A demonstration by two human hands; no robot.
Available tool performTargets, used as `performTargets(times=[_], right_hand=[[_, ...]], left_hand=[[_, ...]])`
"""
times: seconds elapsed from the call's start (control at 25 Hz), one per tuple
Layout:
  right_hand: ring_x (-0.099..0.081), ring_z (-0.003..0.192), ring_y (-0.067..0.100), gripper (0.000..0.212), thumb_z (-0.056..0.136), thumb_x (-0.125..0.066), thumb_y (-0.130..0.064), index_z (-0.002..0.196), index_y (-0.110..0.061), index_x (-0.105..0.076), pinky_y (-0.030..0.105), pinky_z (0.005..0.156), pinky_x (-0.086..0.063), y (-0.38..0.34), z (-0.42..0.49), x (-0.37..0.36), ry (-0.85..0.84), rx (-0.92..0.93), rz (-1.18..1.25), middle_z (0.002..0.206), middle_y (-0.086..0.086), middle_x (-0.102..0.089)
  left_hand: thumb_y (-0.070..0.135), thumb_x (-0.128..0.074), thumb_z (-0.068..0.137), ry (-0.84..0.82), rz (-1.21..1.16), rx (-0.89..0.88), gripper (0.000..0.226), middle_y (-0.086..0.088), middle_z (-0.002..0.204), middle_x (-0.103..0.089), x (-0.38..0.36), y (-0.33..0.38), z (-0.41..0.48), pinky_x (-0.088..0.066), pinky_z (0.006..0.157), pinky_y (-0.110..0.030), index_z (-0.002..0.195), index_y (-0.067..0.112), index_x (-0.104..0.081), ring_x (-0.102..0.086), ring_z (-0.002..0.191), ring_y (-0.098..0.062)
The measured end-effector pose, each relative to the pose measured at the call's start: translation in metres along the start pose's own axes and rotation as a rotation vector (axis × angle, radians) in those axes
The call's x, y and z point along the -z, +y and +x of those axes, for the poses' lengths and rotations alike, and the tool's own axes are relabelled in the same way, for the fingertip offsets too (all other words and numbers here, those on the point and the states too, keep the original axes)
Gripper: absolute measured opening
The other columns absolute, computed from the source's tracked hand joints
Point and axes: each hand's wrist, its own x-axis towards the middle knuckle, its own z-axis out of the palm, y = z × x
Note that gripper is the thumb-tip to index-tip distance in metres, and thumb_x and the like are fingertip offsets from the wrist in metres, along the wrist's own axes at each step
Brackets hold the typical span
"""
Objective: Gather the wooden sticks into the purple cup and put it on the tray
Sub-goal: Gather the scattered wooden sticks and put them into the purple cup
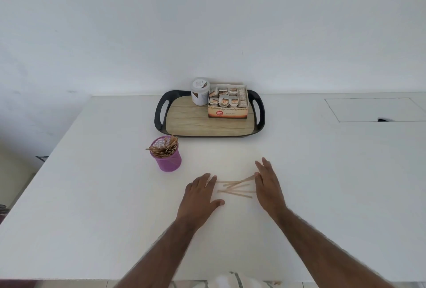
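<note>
Several loose wooden sticks (235,187) lie crossed on the white table between my hands. My left hand (200,196) rests flat on the table at their left ends, fingers apart. My right hand (268,184) is flat at their right ends, fingers touching one stick. Neither hand holds anything. A purple mesh cup (166,157) stands upright to the left, with many sticks inside it. The tray (191,124), with a black rim and wood-look floor, sits behind the cup near the wall.
On the tray's back right stand a white jar (200,91) and an open box of tea bags (228,103). A rectangular hatch outline (373,109) marks the table's far right. The table's left edge runs diagonally past the cup.
</note>
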Motion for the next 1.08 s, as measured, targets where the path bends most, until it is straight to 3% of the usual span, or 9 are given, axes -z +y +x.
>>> performTargets(times=[0.12, 0.2, 0.28, 0.36, 0.48, 0.6, 0.68, 0.8, 1.08], right_hand=[[0.012, 0.155, 0.015, 0.064, 0.106, -0.012, -0.048, 0.162, -0.017, -0.010, 0.036, 0.123, 0.011, 0.008, -0.013, -0.009, -0.189, 0.084, -0.356, 0.169, -0.001, 0.007], [0.017, 0.154, 0.014, 0.076, 0.097, 0.000, -0.056, 0.162, -0.017, -0.005, 0.036, 0.123, 0.015, 0.005, -0.022, -0.020, -0.246, 0.163, -0.410, 0.167, -0.005, 0.011], [0.007, 0.156, 0.018, 0.067, 0.104, -0.015, -0.050, 0.161, -0.015, -0.018, 0.037, 0.125, 0.006, 0.001, -0.022, -0.018, -0.273, 0.207, -0.351, 0.169, -0.002, -0.001], [-0.024, 0.153, 0.028, 0.058, 0.103, -0.036, -0.042, 0.152, -0.011, -0.042, 0.045, 0.124, -0.023, 0.004, -0.017, -0.012, -0.227, 0.347, -0.396, 0.164, 0.008, -0.030], [-0.055, 0.127, 0.030, 0.047, 0.094, -0.060, -0.034, 0.136, -0.014, -0.060, 0.047, 0.102, -0.047, -0.002, -0.012, -0.003, -0.220, 0.439, -0.554, 0.138, 0.007, -0.059], [-0.056, 0.107, 0.025, 0.026, 0.097, -0.057, -0.028, 0.120, -0.019, -0.066, 0.043, 0.092, -0.043, -0.024, -0.008, -0.002, -0.235, 0.500, -0.679, 0.116, 0.002, -0.059], [-0.058, 0.089, 0.023, 0.006, 0.089, -0.064, -0.019, 0.090, -0.021, -0.069, 0.039, 0.079, -0.042, -0.036, -0.006, -0.003, -0.193, 0.507, -0.758, 0.095, 0.000, -0.060], [-0.053, 0.060, 0.019, 0.030, 0.060, -0.077, -0.004, 0.058, -0.024, -0.055, 0.033, 0.059, -0.039, -0.039, -0.008, -0.010, -0.161, 0.513, -0.819, 0.066, -0.004, -0.052], [-0.052, 0.056, 0.018, 0.035, 0.054, -0.085, -0.007, 0.054, -0.024, -0.054, 0.032, 0.053, -0.033, -0.039, -0.010, -0.014, -0.136, 0.497, -0.860, 0.062, -0.005, -0.050]], left_hand=[[0.054, -0.052, 0.098, 0.052, 0.034, -0.038, 0.068, 0.000, 0.152, -0.038, -0.002, 0.005, 0.009, -0.027, 0.114, -0.033, 0.156, 0.022, -0.033, -0.035, 0.138, -0.022], [0.049, -0.056, 0.097, 0.068, 0.028, -0.043, 0.060, -0.001, 0.139, -0.048, -0.001, 0.010, 0.016, -0.036, 0.107, -0.034, 0.149, 0.021, -0.044, -0.045, 0.125, -0.022], [0.042, -0.060, 0.097, 0.078, 0.027, -0.056, 0.045, -0.001, 0.126, -0.055, 0.000, 0.016, 0.022, -0.041, 0.099, -0.035, 0.137, 0.022, -0.058, -0.051, 0.114, -0.023], [0.034, -0.058, 0.097, 0.099, 0.088, -0.088, 0.027, 0.001, 0.112, -0.060, 0.001, 0.020, 0.026, -0.043, 0.089, -0.034, 0.118, 0.023, -0.070, -0.055, 0.103, -0.022], [0.024, -0.055, 0.098, 0.104, 0.133, -0.104, 0.019, 0.003, 0.100, -0.062, 0.002, 0.025, 0.030, -0.042, 0.082, -0.034, 0.102, 0.021, -0.074, -0.056, 0.096, -0.021], [0.023, -0.052, 0.099, 0.091, 0.130, -0.103, 0.019, 0.003, 0.101, -0.061, 0.001, 0.024, 0.033, -0.039, 0.082, -0.033, 0.100, 0.021, -0.071, -0.053, 0.097, -0.020], [0.021, -0.048, 0.098, 0.076, 0.120, -0.109, 0.021, 0.002, 0.101, -0.060, 0.002, 0.025, 0.036, -0.035, 0.078, -0.032, 0.099, 0.019, -0.069, -0.054, 0.096, -0.021], [0.019, -0.047, 0.097, 0.058, 0.119, -0.122, 0.020, 0.000, 0.101, -0.060, 0.003, 0.027, 0.036, -0.034, 0.077, -0.032, 0.098, 0.017, -0.067, -0.054, 0.095, -0.022], [0.020, -0.047, 0.100, 0.043, 0.149, -0.197, 0.024, -0.002, 0.101, -0.063, 0.003, 0.021, 0.037, -0.044, 0.083, -0.037, 0.103, 0.015, -0.070, -0.055, 0.095, -0.024]])
